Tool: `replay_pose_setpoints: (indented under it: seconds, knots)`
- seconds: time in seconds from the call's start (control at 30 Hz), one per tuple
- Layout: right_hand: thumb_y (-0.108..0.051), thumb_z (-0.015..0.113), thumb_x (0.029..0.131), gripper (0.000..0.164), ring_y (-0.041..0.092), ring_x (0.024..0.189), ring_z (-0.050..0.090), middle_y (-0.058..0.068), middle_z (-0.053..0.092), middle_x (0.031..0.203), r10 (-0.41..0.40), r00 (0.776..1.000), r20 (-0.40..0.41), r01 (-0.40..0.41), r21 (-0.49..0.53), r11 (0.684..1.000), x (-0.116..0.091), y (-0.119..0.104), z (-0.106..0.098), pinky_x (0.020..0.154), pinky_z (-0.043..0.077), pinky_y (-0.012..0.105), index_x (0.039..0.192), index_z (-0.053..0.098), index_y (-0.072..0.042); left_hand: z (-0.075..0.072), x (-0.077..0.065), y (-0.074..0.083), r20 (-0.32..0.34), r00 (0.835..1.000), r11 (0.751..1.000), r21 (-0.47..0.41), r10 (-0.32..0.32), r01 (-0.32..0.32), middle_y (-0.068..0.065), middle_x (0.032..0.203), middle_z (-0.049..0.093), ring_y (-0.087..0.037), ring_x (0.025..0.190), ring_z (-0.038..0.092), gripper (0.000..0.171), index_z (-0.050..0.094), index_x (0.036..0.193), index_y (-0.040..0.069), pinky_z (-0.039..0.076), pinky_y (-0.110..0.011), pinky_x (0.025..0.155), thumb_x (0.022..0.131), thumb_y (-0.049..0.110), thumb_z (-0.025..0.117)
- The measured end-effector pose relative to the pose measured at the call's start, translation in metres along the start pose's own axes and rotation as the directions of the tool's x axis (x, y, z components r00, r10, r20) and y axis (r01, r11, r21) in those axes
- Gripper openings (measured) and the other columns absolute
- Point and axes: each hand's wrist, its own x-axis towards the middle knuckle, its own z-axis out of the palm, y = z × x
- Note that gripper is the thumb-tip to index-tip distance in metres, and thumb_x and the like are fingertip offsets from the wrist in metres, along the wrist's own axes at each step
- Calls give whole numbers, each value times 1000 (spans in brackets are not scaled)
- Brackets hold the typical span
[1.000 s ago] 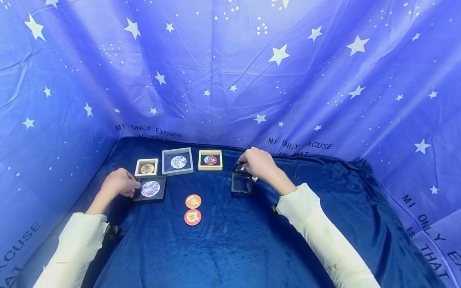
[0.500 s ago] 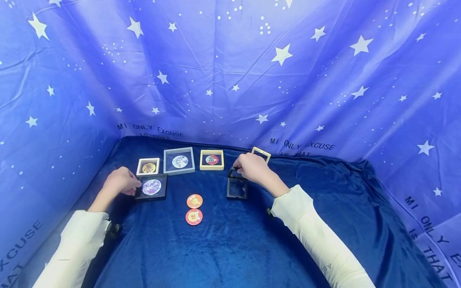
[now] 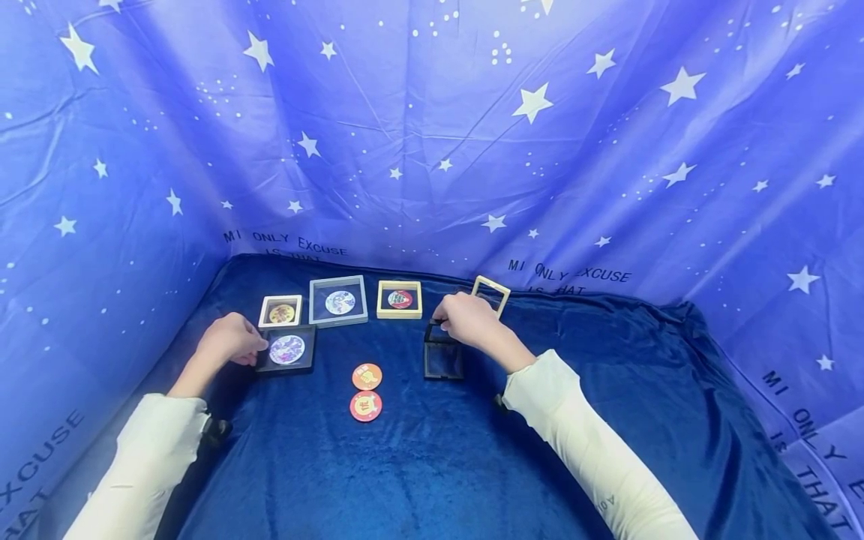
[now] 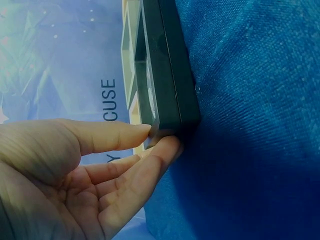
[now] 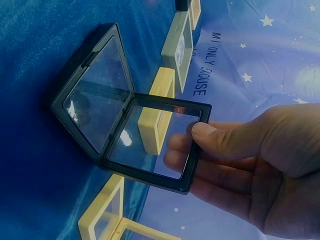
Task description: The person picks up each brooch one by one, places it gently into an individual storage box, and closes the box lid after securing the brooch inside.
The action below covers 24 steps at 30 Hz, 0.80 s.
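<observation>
My left hand (image 3: 232, 339) pinches the left corner of a closed black display frame (image 4: 170, 95), thumb on top and fingers at the side. A round purple-and-white badge (image 3: 286, 349) shows inside it. My right hand (image 5: 255, 160) holds the raised lid of a smaller black display frame (image 5: 75, 57) between thumb and fingers. That frame stands unfolded on the cloth, with clear film in both halves and no badge in it. Two round badges, an orange one (image 3: 367, 376) and a red one (image 3: 366, 406), lie touching between the hands.
Along the back stand a small cream frame (image 3: 262, 323), a grey frame (image 3: 314, 300) and a yellow frame (image 3: 400, 316), each with a badge. Another yellow frame (image 3: 493, 283) stands unfolded behind my right hand. Dark blue cloth (image 3: 432, 465) covers the table; starry curtains (image 3: 418, 112) enclose it.
My right hand has drawn the small black frame left and nearer, and the unfolded yellow frame behind it has come into view. My left hand stays at its frame. The head view shifts slightly.
</observation>
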Motion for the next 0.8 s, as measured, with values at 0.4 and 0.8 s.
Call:
replay_pose_setpoints:
  seconds: [0.4, 0.8]
  knots:
    - [-8, 67, 97, 20, 23, 102, 74, 6, 78, 113, 15, 1000, -15, -15, 4, 1000, 4, 0, 4, 83, 60, 41, 113, 79, -12, 0, -1, 2, 0, 1000, 1000, 17, -4, 4, 1, 60, 70, -8, 56, 68, 21, 72, 80, -5, 59, -29, 61, 91, 12, 68]
    - [-13, 69, 97, 20, 24, 103, 74, 7, 77, 115, 40, 999, 1, -40, 17, 999, 2, 2, 3, 86, 59, 42, 114, 78, -10, -1, -2, 3, 3, 1000, 999, 30, -18, 18, -1, 61, 70, -8, 57, 68, 21, 72, 81, -5, 59, -29, 62, 92, 12, 68]
